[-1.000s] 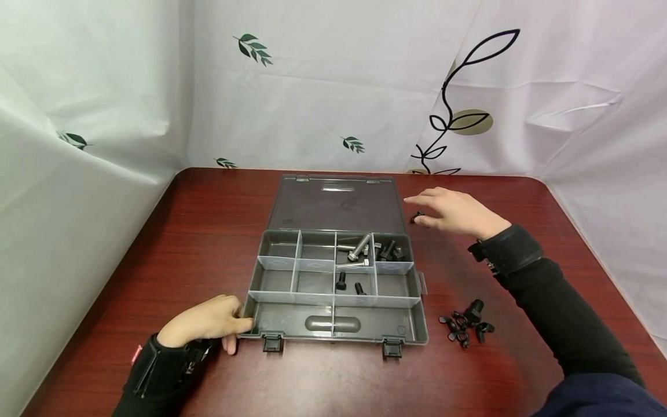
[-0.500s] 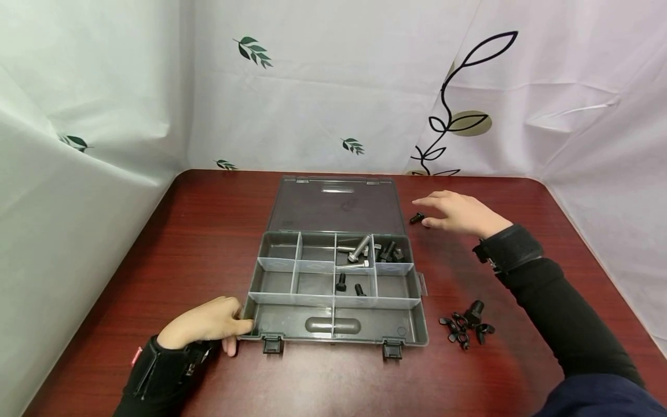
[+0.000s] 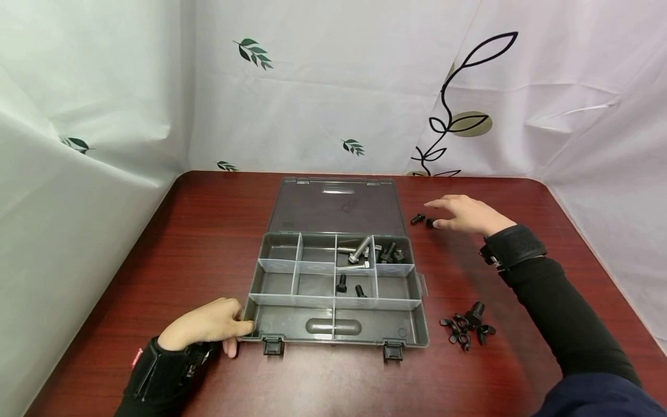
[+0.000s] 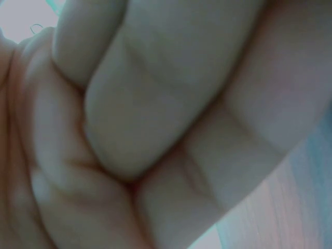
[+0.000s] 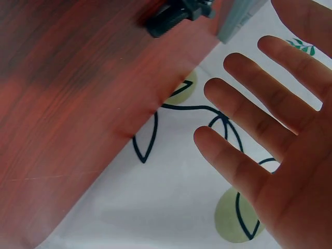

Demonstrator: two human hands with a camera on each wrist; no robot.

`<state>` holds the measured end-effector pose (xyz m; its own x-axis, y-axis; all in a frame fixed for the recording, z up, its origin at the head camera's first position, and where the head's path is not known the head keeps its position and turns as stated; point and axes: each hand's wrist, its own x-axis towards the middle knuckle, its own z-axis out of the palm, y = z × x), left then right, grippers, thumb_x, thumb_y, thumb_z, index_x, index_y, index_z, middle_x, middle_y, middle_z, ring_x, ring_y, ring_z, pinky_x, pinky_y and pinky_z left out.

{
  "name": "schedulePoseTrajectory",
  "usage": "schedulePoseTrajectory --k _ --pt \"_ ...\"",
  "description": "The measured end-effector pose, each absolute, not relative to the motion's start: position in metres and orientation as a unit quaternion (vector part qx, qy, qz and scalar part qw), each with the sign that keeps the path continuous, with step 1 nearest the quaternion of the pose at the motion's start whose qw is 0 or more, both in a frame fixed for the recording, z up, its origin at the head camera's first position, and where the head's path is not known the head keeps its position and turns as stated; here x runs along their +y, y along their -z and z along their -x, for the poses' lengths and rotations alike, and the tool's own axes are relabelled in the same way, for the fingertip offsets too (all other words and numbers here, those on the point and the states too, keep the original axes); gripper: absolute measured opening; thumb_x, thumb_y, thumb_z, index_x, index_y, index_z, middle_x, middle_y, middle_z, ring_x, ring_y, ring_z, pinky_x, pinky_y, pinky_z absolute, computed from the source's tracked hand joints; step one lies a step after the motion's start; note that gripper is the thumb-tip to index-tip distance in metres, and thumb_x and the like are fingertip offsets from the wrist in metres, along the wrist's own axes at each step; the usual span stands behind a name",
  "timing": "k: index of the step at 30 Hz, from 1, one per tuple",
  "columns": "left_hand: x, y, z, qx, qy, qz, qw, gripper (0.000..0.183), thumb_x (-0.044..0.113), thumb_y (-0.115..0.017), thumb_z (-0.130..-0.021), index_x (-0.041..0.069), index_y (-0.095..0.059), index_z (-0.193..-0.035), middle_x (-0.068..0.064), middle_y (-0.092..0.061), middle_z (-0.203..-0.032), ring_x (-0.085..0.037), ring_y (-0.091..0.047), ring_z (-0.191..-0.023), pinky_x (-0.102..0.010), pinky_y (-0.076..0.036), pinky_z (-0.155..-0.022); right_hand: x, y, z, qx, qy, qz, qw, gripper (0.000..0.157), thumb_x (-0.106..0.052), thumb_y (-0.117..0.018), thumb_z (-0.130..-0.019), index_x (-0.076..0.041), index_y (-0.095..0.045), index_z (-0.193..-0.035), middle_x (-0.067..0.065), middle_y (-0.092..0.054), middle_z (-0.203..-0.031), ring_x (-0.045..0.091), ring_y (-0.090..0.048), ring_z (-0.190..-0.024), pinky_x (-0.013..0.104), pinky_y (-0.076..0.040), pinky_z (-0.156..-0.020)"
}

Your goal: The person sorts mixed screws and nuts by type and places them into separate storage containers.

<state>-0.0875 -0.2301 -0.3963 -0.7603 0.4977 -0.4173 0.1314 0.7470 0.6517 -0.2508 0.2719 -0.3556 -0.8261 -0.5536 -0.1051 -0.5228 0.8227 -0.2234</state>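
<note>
A grey compartment box [image 3: 292, 315] lies with its lid folded back. My left hand [image 3: 208, 321] grips its front left corner, thumb over the wall and fingers curled outside; in the left wrist view the curled fingers [image 4: 150, 88] fill the picture. My right hand [image 3: 464, 214] is right of the lid, fingers extended. By its thumb lie a black bolt [image 3: 417, 219] and another small black piece [image 3: 429, 223], partly hidden by the thumb. The right wrist view shows the spread fingers [image 5: 244, 111], with nothing in the palm, and a black bolt [image 5: 168, 21] on the table.
Silver bolts [image 3: 359, 250] and black bolts [image 3: 388, 253] lie in the back compartments, with two black bolts [image 3: 341, 283] in a middle one. A pile of black wing nuts [image 3: 458, 330] and a thick black piece [image 3: 475, 313] sits right of the box. White cloth [image 3: 312, 87] surrounds the table.
My right hand has shifted right, away from the lid, uncovering the black bolt and the second black piece. My left hand stays at the box corner.
</note>
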Motion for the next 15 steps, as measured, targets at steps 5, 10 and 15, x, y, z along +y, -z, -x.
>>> schedulePoseTrajectory --k 5,10,15 --pt "-0.230 0.396 0.087 0.887 -0.309 -0.174 0.297 0.024 0.023 -0.054 -0.081 0.009 -0.050 -0.062 0.003 -0.057 -0.048 -0.014 -0.058 -0.046 -0.030 -0.044 -0.049 0.275 0.360 0.255 0.951 0.094 0.282 0.089 0.051 -0.021 -0.061 -0.086 -0.002 -0.049 -0.132 0.026 -0.050 -0.129 0.043 -0.045 -0.119 0.055 -0.037 -0.092" --pt "-0.231 0.397 0.087 0.887 -0.310 -0.176 0.295 0.023 0.023 -0.054 -0.080 0.009 -0.051 -0.061 0.004 -0.056 -0.048 -0.013 -0.058 -0.045 -0.029 -0.044 -0.048 0.277 0.366 0.258 0.948 0.093 0.288 0.096 0.050 -0.022 -0.061 -0.086 0.000 -0.050 -0.130 0.027 -0.051 -0.128 0.044 -0.045 -0.119 0.055 -0.037 -0.092" --pt "-0.231 0.397 0.087 0.886 -0.310 -0.176 0.296 0.023 0.022 -0.053 -0.079 0.010 -0.050 -0.061 0.004 -0.056 -0.048 -0.013 -0.058 -0.046 -0.029 -0.043 -0.048 0.276 0.369 0.260 0.949 0.096 0.283 0.103 0.051 -0.023 -0.061 -0.086 0.000 -0.050 -0.130 0.027 -0.051 -0.127 0.045 -0.045 -0.119 0.056 -0.038 -0.091"
